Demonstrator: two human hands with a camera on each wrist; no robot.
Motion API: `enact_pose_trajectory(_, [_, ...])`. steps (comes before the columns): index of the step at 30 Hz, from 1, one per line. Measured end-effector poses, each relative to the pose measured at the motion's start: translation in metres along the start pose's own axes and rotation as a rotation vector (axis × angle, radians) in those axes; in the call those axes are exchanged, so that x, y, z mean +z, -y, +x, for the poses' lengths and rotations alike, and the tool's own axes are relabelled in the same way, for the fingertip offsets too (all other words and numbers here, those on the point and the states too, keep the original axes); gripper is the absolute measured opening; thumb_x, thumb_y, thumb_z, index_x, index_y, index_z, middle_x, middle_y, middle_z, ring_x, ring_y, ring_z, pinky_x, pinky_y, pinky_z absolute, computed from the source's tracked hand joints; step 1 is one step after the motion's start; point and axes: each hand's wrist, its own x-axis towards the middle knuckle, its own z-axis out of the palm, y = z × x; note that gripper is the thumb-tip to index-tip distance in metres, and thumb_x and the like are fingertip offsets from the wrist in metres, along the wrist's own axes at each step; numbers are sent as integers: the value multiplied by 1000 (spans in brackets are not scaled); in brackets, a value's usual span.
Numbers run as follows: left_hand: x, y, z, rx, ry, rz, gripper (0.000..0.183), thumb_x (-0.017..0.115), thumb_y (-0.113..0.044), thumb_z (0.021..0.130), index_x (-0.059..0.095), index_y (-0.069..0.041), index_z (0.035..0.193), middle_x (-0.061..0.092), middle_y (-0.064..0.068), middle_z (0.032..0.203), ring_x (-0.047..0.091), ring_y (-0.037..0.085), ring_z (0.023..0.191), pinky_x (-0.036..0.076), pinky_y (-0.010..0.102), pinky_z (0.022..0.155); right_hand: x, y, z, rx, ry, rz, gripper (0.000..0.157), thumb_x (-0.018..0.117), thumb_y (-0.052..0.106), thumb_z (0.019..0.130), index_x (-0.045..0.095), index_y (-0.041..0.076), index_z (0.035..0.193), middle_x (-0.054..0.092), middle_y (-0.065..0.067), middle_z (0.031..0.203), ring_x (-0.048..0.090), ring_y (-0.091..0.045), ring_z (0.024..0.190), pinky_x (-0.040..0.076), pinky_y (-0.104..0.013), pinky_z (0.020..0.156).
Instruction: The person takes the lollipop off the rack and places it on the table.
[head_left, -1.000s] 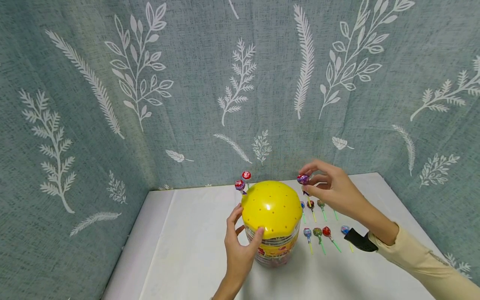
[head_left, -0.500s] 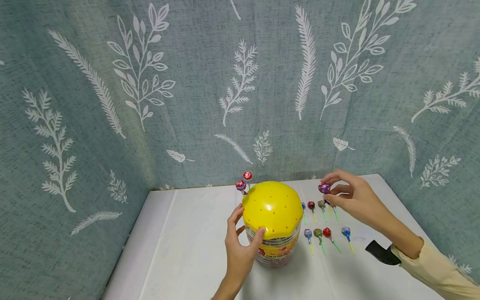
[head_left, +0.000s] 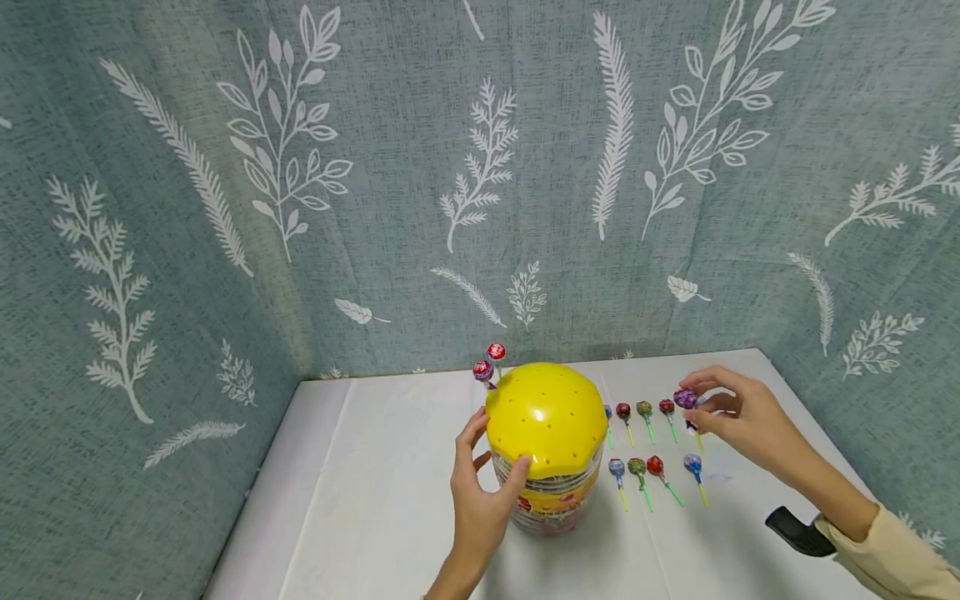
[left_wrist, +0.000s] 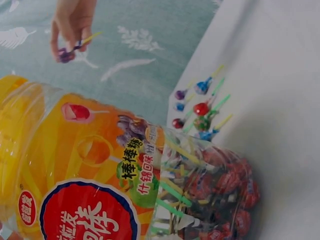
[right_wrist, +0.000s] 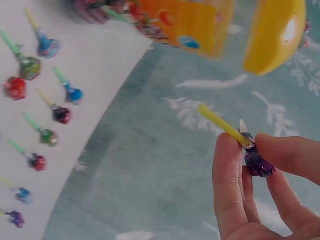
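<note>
A clear plastic candy jar (head_left: pixel 558 502) stands on the white table, topped by a domed yellow lid (head_left: pixel 546 421) dotted with small holes. My left hand (head_left: pixel 480 500) grips the jar at its left front, thumb on the lid's edge. To the right, my right hand (head_left: pixel 750 421) pinches a purple-wrapped lollipop (right_wrist: pixel 257 162) between thumb and fingers, its yellow stick angled away from the palm. A red lollipop (head_left: pixel 497 352) and a purple-and-red lollipop (head_left: pixel 482 370) stick up at the lid's far left side. In the left wrist view, more lollipops (left_wrist: pixel 230 182) fill the jar's bottom.
Right of the jar, several wrapped lollipops lie in two rows, among them a red one (head_left: pixel 656 465) and a blue one (head_left: pixel 693 463) in the nearer row. A grey-green curtain (head_left: pixel 390 208) with white leaf prints encloses the back and sides of the table (head_left: pixel 375 483).
My right hand has moved right and down with the purple lollipop, away from the lid to the right end of the rows. The left hand keeps its grip on the jar.
</note>
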Motion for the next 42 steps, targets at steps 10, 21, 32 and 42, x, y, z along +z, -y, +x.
enact_pose_trajectory(10, [-1, 1, 1, -2, 2, 15, 60, 73, -23, 82, 43, -22, 134, 42, -2, 142, 41, 19, 125, 43, 50, 87, -4, -33, -9, 116, -12, -48, 31, 68, 7, 86, 58, 2, 115, 58, -18, 103, 66, -18, 70, 53, -31, 58])
enact_pose_trajectory(21, [-1, 0, 1, -2, 7, 11, 59, 72, -23, 82, 43, -22, 134, 42, -3, 143, 41, 20, 125, 42, 53, 87, 4, -79, -17, 198, -15, -144, 30, 69, 1, 82, 59, -1, 110, 62, -15, 94, 64, -13, 66, 48, -28, 51])
enact_pose_trajectory(32, [-1, 1, 0, 8, 4, 3, 62, 74, -20, 80, 43, -20, 135, 42, 0, 143, 41, 21, 125, 43, 53, 86, 9, -124, -23, 261, -41, -186, 27, 69, -1, 77, 59, -4, 102, 61, -15, 86, 58, -14, 65, 52, -27, 52])
enact_pose_trajectory(42, [-1, 2, 0, -1, 8, 22, 60, 73, -24, 82, 43, -24, 135, 42, -4, 142, 42, 19, 124, 44, 53, 86, 16, -159, -25, 357, -60, -216, 25, 68, -2, 76, 57, -7, 98, 58, -12, 79, 57, -18, 61, 50, -28, 49])
